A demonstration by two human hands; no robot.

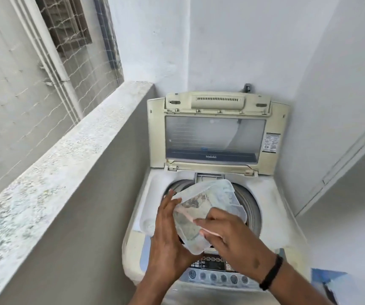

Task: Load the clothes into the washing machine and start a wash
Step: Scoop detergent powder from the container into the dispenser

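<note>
A cream top-loading washing machine [271, 208] stands in the corner with its lid [215, 130] raised upright. The round drum opening [252, 208] shows behind my hands; I cannot see clothes inside it. Over the drum I hold a clear plastic container [212, 201], tilted on its side, with pale powder in it. My left hand [168, 236] supports the container from the left and below. My right hand [232, 236] pinches a thin pink scoop or stick [186, 214] that reaches into the container. The control panel [216, 271] with its row of round buttons lies under my wrists.
A concrete parapet ledge [67, 155] runs along the left of the machine, with netting and a pipe beyond it. White walls close in behind and on the right. A blue and white object [331, 282] shows at the lower right.
</note>
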